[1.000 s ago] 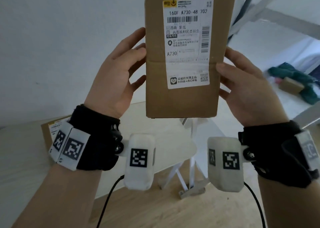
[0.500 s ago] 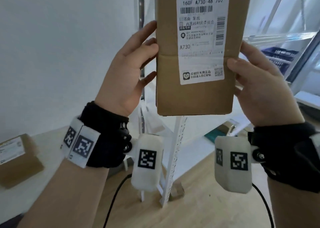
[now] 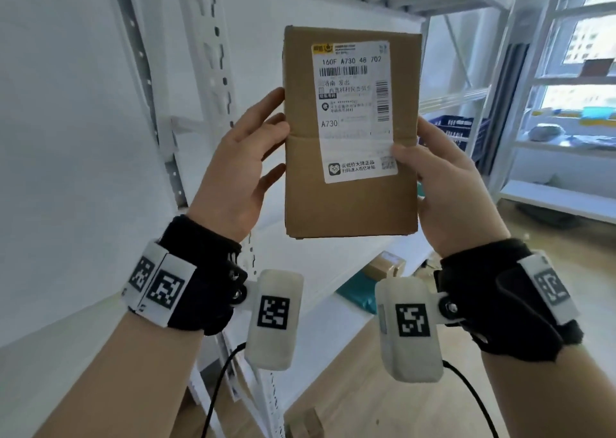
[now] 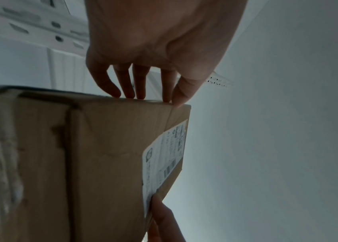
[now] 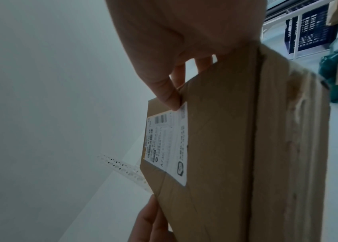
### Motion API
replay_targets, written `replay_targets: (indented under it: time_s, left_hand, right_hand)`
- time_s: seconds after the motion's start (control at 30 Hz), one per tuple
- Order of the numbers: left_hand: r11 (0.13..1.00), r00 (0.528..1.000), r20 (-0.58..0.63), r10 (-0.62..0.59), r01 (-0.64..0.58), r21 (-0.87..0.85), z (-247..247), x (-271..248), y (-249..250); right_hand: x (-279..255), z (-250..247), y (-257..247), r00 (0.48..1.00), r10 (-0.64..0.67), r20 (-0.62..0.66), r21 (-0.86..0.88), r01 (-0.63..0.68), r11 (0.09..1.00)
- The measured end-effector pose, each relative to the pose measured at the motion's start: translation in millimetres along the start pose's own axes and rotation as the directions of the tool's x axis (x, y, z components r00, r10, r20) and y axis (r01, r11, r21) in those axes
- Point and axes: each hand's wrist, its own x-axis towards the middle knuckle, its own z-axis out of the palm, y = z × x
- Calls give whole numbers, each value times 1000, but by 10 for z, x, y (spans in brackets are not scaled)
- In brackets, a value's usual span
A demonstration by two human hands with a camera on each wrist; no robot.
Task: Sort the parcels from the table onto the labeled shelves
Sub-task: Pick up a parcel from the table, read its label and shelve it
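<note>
Over on the left, the white shelf upright (image 3: 213, 81) with its slotted holes is standing right against the wall. The left hand (image 3: 240, 167) is holding the cardboard parcel (image 3: 350, 201) by its left edge: fingers fairly straight and slightly fanned, tips pressing on that side, thumb tip resting at the front corner edge, which the left wrist view shows pretty clearly. The parcel is hanging upright in mid-air between both hands, in front of the shelving, touching no shelf. Its shipping label (image 3: 355, 114) is facing the camera, reading "160F A730 48 702" plus a bigger "A730". The right hand (image 3: 446, 184) is pinching the right edge, thumb lying on the label's lower right corner, other fingers wrapping behind the box. Down lower, a small brown box (image 3: 386, 264) and a teal bag (image 3: 360, 296) are sitting on a lower shelf (image 3: 320, 257). Far right, a blue crate (image 3: 456, 131) is sitting on another rack.
</note>
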Motion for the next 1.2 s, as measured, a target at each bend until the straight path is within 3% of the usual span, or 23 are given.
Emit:
replay_targets:
  time_s: [0.27, 0.7, 0.97, 1.2]
  left_hand:
    - [995, 997, 44, 63, -60, -78, 530, 919, -456]
    - [981, 990, -25, 141, -144, -127, 1345, 2997, -1055]
    - [980, 986, -21, 167, -168, -105, 1872, 3802, -1456]
    - [971, 970, -48, 237, -237, -14, 2607, 4404, -1755]
  right_hand:
    - [920, -544, 38, 998, -55, 2, -26, 55, 998]
    - [3110, -1278, 203, 997, -75, 30, -100, 77, 992]
    - [4013, -1891, 350, 992, -107, 64, -85, 113, 990]
    - [4874, -2722, 407, 971, -144, 189, -47, 156, 987]
